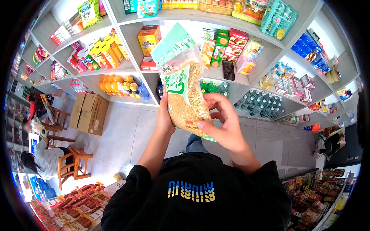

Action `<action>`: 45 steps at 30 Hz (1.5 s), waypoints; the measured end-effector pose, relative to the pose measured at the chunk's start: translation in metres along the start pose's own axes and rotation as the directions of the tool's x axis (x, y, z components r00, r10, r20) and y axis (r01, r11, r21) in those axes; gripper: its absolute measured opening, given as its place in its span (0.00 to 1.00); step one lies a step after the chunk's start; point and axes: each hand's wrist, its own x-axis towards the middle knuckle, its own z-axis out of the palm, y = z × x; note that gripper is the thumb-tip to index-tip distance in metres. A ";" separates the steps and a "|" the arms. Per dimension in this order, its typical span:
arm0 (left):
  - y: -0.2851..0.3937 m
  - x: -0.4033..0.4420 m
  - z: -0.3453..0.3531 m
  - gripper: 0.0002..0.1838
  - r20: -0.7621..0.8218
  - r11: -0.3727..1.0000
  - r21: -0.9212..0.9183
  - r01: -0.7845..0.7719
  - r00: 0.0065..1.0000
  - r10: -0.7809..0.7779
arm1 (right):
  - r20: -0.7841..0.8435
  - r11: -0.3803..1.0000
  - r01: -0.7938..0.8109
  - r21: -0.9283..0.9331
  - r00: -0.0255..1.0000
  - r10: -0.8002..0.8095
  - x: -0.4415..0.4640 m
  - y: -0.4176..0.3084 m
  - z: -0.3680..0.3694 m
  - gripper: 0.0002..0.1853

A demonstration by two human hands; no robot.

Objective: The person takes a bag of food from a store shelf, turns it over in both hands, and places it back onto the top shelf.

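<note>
Between my two hands I hold up a clear plastic snack bag filled with light brown, crunchy-looking bits. It has a green and white label, and its empty top flap leans to the upper left. My left hand is closed along the bag's left edge, its fingers mostly hidden behind. On the lower right, my right hand grips the bag, thumb on the front and fingers curled at the side. Behind the bag are shelves with snack boxes and a black phone-like object lying at a shelf's edge.
A cardboard box stands on the tiled floor at the left. Farther left, a person sits by a wooden chair. Packaged sausages lie on a display at lower left. Green-tinted bottles fill a low right shelf.
</note>
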 end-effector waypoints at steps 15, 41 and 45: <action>0.000 -0.008 0.002 0.38 0.370 0.959 -0.215 0.185 0.924 -0.095 | -0.003 0.969 0.185 -0.162 0.982 -0.188 -0.001 -0.004 0.026 0.31; -0.004 -0.003 0.005 0.30 0.122 0.990 -0.114 0.088 0.990 -0.074 | -0.024 0.922 0.355 -0.152 0.932 -0.362 -0.003 0.027 0.018 0.36; -0.001 0.000 0.000 0.25 0.022 0.998 -0.065 0.012 1.000 -0.010 | -0.058 0.946 0.318 -0.063 0.945 -0.322 -0.006 0.039 0.012 0.37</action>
